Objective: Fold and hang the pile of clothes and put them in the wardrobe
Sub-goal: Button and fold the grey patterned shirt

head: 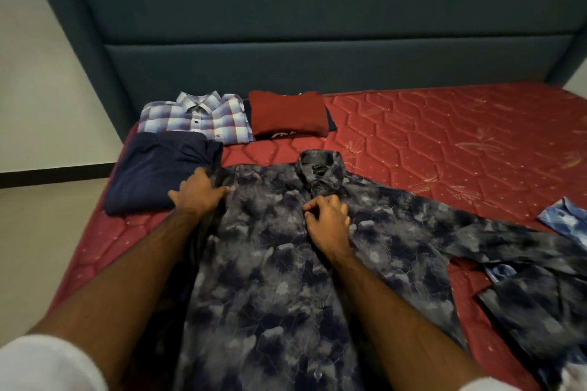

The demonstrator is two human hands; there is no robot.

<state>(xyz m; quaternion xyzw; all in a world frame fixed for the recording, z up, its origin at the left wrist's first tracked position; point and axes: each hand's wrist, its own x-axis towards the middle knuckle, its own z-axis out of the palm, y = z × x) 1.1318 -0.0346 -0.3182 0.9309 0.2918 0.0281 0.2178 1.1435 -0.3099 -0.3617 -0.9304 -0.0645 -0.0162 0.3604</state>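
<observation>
A dark grey-blue patterned shirt (270,263) lies spread front-up on the red mattress (444,136), collar away from me, its right sleeve stretched toward the right edge. My left hand (198,192) grips the fabric at the shirt's left shoulder. My right hand (327,219) sits on the chest just below the collar, fingers curled and pinching the button placket. Three folded garments lie beyond: a navy one (158,171), a blue-and-white plaid shirt (197,119) and a dark red one (287,114).
A teal padded headboard (317,25) rises behind the mattress. A light blue tie-dye garment (565,219) pokes in at the right edge. The mattress's left edge drops to a pale floor (47,216). Bare mattress stretches to the far right.
</observation>
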